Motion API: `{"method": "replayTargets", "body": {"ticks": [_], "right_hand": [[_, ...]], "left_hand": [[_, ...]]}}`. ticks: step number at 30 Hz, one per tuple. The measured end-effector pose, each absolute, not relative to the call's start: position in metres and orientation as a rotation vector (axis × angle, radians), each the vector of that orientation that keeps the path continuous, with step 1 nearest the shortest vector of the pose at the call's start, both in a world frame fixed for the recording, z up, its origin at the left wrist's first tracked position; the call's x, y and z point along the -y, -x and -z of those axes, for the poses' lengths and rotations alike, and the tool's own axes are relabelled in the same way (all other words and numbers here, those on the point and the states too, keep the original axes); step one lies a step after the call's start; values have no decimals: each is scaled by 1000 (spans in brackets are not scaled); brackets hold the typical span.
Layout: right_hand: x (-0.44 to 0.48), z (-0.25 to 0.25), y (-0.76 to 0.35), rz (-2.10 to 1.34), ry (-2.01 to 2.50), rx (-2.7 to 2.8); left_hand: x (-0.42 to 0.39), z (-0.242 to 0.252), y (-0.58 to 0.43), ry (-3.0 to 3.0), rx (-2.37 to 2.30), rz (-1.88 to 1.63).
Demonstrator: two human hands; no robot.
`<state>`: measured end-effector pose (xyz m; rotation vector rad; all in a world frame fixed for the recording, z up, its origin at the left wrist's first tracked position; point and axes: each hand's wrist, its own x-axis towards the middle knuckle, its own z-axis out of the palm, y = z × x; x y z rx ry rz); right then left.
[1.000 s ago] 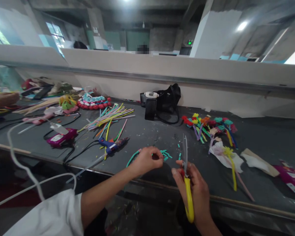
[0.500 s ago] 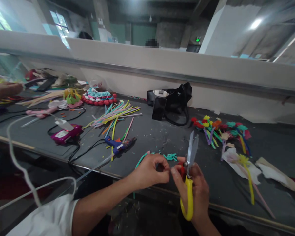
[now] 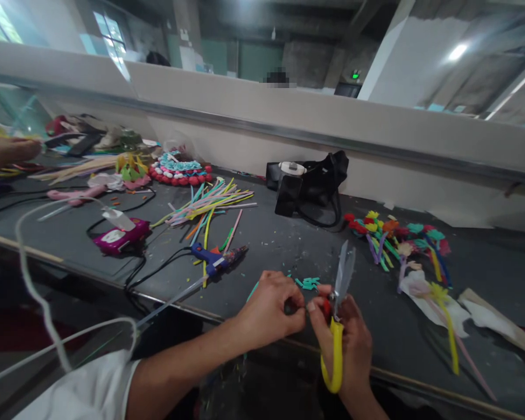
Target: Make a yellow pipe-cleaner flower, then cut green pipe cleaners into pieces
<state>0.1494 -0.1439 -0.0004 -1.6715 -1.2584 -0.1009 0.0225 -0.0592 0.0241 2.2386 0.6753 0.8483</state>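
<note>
In my right hand [image 3: 350,335] are scissors with yellow handles [image 3: 338,356], their metal blades pointing up and slightly parted. A small red piece [image 3: 327,309] shows between that hand's fingers. My left hand [image 3: 273,306] is closed in a pinch close beside it, thumb and fingertips near the right thumb; what sits at the fingertips is too small to name. A teal strip [image 3: 252,290] runs out behind the left hand. Just beyond both hands, short teal cut pieces [image 3: 308,283] lie on the dark table [image 3: 284,251].
A blue glue gun [image 3: 212,259] and a magenta power block [image 3: 121,236] with cables lie left, near colored stems [image 3: 214,204]. A black bag [image 3: 324,181] stands at the back. Fuzzy flowers [image 3: 394,227] lie right. Another person's hand [image 3: 11,151] is far left.
The view has shifted slightly, so the table items appear a little farther right. My left hand has turned slightly, its fingertips still close to my right hand. The scissors remain held.
</note>
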Motion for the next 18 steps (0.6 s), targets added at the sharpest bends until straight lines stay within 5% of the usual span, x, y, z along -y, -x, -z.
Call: {"method": "replayTargets", "body": {"ticks": [10,18], "right_hand": [[155,6,-144,226,1672,1524],[161,25,-147,179,1670,1648]], "left_hand": [[49,-34,-16,-1056,-574,-1037],[52,-33,-17,-865,-418,-1070]]}}
